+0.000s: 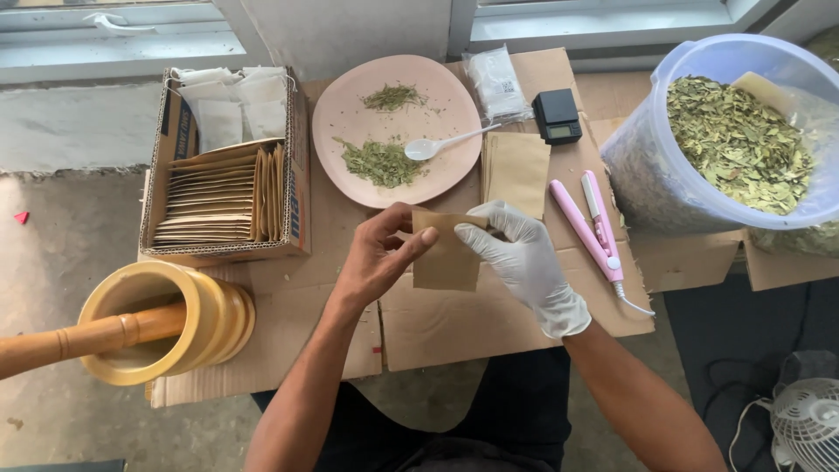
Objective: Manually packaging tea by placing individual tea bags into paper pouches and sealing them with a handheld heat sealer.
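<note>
A small brown paper pouch [446,258] is held between both my hands above flattened cardboard [489,323]. My bare left hand [380,253] pinches its upper left corner. My right hand [524,258], in a white glove, grips its top right edge. Just beyond them lies a pink plate [336,114] with two piles of crushed green leaves and a white plastic spoon [433,147]. A stack of brown pouches [517,170] lies right of the plate.
A cardboard box [297,188] of pouches and white bags sits at left. A wooden mortar [192,319] with pestle [61,343] stands near left. A pink sealer [594,223], black pocket scale [558,116], plastic tub of dried leaves [638,166] and white fan [808,424] lie right.
</note>
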